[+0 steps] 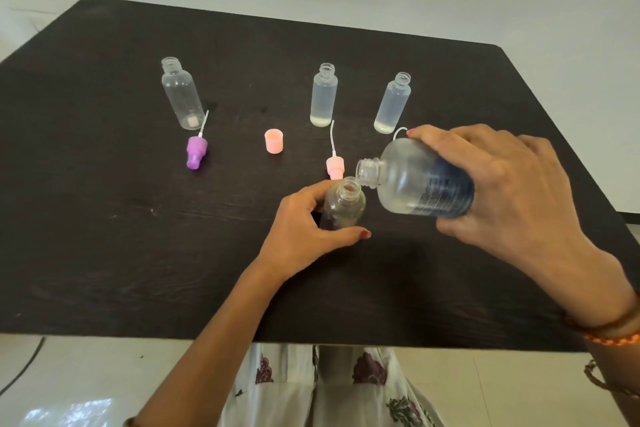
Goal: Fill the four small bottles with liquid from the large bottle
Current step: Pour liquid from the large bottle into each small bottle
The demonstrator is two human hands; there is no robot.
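- I see the right hand (498, 184) wrapped around the large bottle (415, 184), fingers curled over its labelled body, holding it tipped nearly on its side above the dark table (104, 253).
- The large bottle's open mouth points left and sits right at the rim of the small bottle (343, 208) held below it; I cannot tell whether liquid is flowing at this instant.
- My view shows the left hand (304, 229) gripping that small bottle, thumb on the near side and fingers round the far side, keeping it upright on the table.
- Behind, two more uncapped small bottles stand filled with clear liquid: the middle bottle (323, 95) and the right bottle (393, 102), near each other.
- Well apart to the left stands the empty bottle (181, 94), also uncapped, leaning slightly in the wide-angle view.
- A purple spray top (196, 151) lies just in front of the empty bottle, its tube pointing toward it.
- A pink cap (273, 140) sits between the purple spray top and a pink spray top (334, 166), which lies just behind the held small bottle.
- I see bracelets (609, 333) on the right wrist.
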